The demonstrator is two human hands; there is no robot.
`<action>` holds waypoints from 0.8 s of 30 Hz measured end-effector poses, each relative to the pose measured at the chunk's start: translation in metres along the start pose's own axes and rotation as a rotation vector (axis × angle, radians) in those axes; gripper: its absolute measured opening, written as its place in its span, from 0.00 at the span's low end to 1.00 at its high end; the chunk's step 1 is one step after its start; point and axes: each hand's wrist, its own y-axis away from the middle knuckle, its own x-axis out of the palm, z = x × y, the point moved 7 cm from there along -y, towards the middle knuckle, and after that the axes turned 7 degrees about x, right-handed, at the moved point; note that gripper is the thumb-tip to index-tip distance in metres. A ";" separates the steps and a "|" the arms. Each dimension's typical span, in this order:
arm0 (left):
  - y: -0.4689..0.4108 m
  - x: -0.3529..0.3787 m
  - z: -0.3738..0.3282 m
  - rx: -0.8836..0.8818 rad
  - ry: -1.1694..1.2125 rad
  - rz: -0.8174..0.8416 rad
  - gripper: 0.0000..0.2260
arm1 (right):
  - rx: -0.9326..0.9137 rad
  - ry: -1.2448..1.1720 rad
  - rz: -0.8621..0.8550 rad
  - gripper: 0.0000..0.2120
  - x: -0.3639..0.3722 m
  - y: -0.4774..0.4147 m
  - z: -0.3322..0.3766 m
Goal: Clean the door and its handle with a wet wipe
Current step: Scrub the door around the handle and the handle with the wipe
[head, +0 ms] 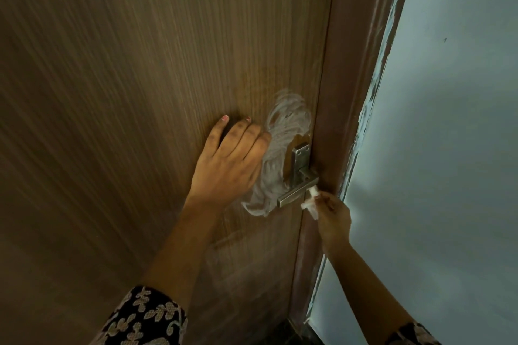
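Note:
A brown wood-grain door point(140, 78) fills most of the head view. Its metal lever handle point(297, 193) sits on a steel plate near the door's right edge. White smear marks point(277, 148) curl on the door surface just left of the handle. My left hand point(227, 165) lies flat on the door, fingers spread, beside the smears. My right hand point(333, 218) pinches a crumpled white wet wipe point(311, 200) and presses it against the handle's near side, close to the pivot.
A brown door frame point(353, 92) runs along the door's right edge. Beyond it stands a pale blue-grey wall point(448, 148) with chipped paint along the frame. Dark floor point(291, 330) shows at the bottom.

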 end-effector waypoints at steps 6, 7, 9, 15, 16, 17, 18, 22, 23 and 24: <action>0.001 0.000 0.000 0.005 -0.010 -0.021 0.10 | -0.065 0.079 -0.040 0.10 0.035 -0.009 0.000; 0.000 0.000 0.000 0.007 -0.008 -0.019 0.10 | -0.053 0.068 -0.060 0.10 0.036 -0.010 0.000; 0.000 0.000 -0.001 0.007 -0.001 -0.014 0.10 | -0.026 0.016 -0.086 0.10 0.035 -0.010 0.000; 0.000 -0.001 -0.001 -0.003 -0.006 -0.030 0.09 | -0.054 0.022 -0.072 0.07 0.036 -0.006 0.002; 0.000 -0.002 0.000 -0.005 -0.008 -0.033 0.09 | -0.079 0.000 -0.074 0.09 0.036 -0.008 0.008; 0.000 -0.002 -0.001 -0.005 -0.009 -0.035 0.09 | -0.107 -0.028 -0.063 0.10 0.036 -0.010 0.013; -0.001 -0.002 -0.001 -0.003 -0.007 -0.036 0.09 | -0.136 -0.059 -0.048 0.12 0.037 -0.013 0.017; 0.000 -0.001 -0.002 0.000 -0.007 -0.040 0.09 | -0.242 -0.003 0.027 0.17 0.039 -0.016 0.016; 0.000 -0.001 -0.001 -0.001 -0.007 -0.041 0.09 | -0.262 0.027 0.035 0.18 0.039 -0.015 0.015; 0.000 -0.001 -0.001 -0.002 -0.006 -0.041 0.09 | -0.275 0.052 0.038 0.19 0.039 -0.017 0.015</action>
